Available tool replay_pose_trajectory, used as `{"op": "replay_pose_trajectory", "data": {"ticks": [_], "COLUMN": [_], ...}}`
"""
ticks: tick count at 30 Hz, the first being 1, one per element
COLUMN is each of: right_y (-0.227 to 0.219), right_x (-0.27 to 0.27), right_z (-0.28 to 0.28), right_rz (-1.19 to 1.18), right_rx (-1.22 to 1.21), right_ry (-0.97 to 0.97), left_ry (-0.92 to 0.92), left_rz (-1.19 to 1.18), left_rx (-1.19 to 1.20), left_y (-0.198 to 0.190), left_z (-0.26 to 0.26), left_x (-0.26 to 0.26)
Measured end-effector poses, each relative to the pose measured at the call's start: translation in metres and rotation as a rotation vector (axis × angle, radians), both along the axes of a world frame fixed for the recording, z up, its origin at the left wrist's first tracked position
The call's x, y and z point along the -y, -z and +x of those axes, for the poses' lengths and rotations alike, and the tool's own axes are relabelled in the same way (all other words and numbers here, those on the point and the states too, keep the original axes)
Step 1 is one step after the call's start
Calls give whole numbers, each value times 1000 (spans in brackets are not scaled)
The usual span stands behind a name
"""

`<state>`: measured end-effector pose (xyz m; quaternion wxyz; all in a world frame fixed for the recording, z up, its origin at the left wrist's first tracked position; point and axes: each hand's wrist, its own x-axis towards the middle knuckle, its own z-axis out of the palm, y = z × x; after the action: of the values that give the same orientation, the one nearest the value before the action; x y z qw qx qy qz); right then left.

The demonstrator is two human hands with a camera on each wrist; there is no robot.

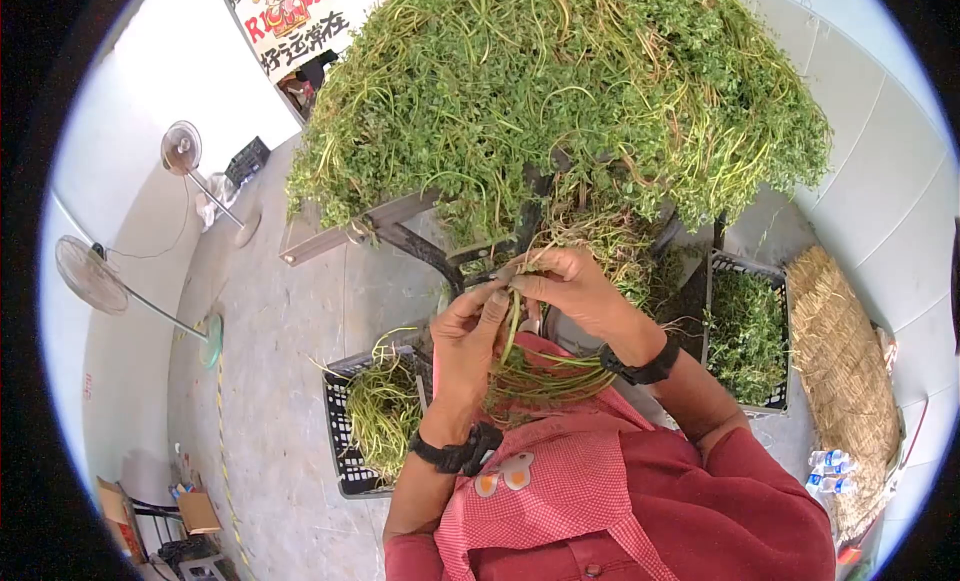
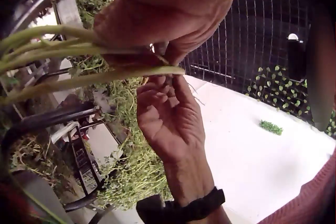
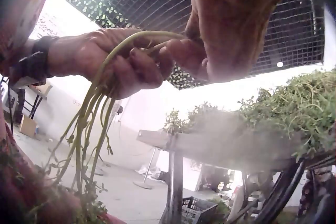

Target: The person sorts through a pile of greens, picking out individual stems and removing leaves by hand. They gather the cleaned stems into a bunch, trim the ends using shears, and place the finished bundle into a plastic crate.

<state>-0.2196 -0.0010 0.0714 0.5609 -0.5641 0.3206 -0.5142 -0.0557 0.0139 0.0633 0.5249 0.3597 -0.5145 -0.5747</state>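
Note:
Both hands meet in front of the chest at a small bunch of long green leafy stems [image 1: 513,326]. My left hand [image 1: 462,336] grips the bunch. In the right wrist view, its curled fingers [image 3: 144,69] close round the stems, which bend over and hang with leaves at their lower ends. With thumb and fingertips my right hand [image 1: 575,293] pinches the stem ends beside the left fingertips. In the left wrist view, the right hand [image 2: 170,119] sits right at the pale cut tip of one stem. More stems [image 1: 555,381] lie across the lap on a red checked apron [image 1: 570,471].
A large heap of greens [image 1: 560,91] covers the raised table ahead. A black crate [image 1: 345,471] of stems stands at left, another crate [image 1: 785,406] of greens at right. Beyond are a straw roll [image 1: 840,381], water bottles [image 1: 830,471] and two standing fans [image 1: 92,274].

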Motion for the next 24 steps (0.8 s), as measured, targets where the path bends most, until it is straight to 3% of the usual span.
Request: {"op": "replay_pose_trajectory", "data": {"ticks": [5,9,13,15,17,19,24], "right_y": [4,8,12,11,8,14,17], "right_x": [0,1,5,3,0,4,10], "right_z": [1,-2,0,0,-2,-6,-9], "right_rz": [-21,-12,-192,-224,-6,6,-21], "right_rx": [23,-75,-57,-47,25,59,116], "right_ry": [-12,31,59,56,30,40,97], "left_ry": [-22,111,200,183,166,-5,58], "left_rz": [40,64,100,76,51,30,41], "left_rx": [-48,-109,-43,-68,-92,-124,-267], "left_y": [-2,-10,-1,0,0,-1,-4], "left_z": [0,3,7,7,7,11,35], "left_x": [-1,-2,4,4,5,10,11]}}
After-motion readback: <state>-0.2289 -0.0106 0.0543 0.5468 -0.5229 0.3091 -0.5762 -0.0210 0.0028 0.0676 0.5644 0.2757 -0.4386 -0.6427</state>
